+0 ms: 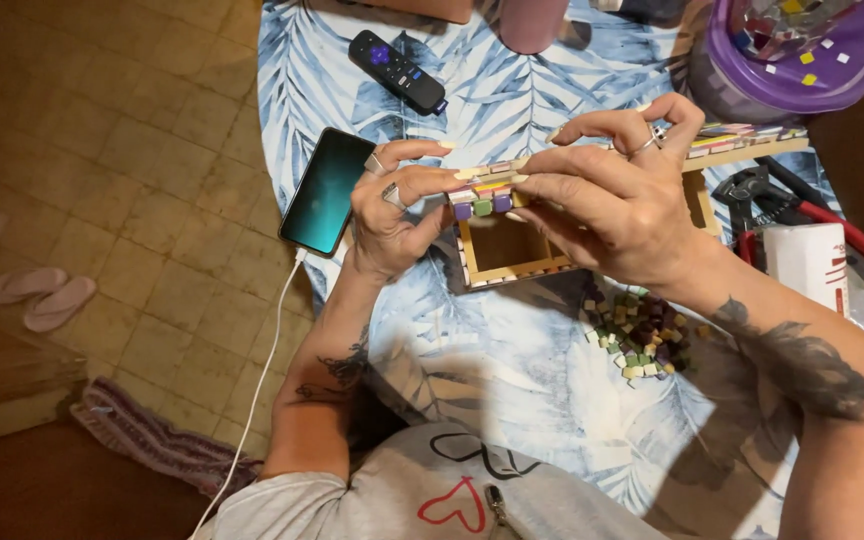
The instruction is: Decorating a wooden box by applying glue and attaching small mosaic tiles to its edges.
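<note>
**Two hands press little tiles onto a wooden box**

Close to the person, a pile of small tiles (642, 335) lies on the leafy blue and white cloth (512, 380). The tiles are purple, green and pale. They sit just under the right wrist.

A bit further out is the wooden box (507, 250). It is open, and you can see the dark inside. Small tiles run along its edges. The box rests on the cloth between both hands.

The left hand (392, 205) comes up from the left side. Its fingers are curled in and pinch the left end of the box's top edge. The thumb tip lies along a row of coloured tiles (482, 198), which are purple, green, pink and yellow.

The right hand (617, 195) reaches over from the right, palm down, wrist bent. Its fingertips are close together and press on the same row of tiles from the other side. Both hands wear rings. Both arms have dark tattoos.

A phone (327, 190) lies just left of the left hand, with a white cable (267, 370) plugged in. Red-handled pliers (802, 205) and a white tube (807, 260) lie to the right.

Farthest away are a black remote (397, 70) and a purple tub (802, 55) with tile bits.
</note>
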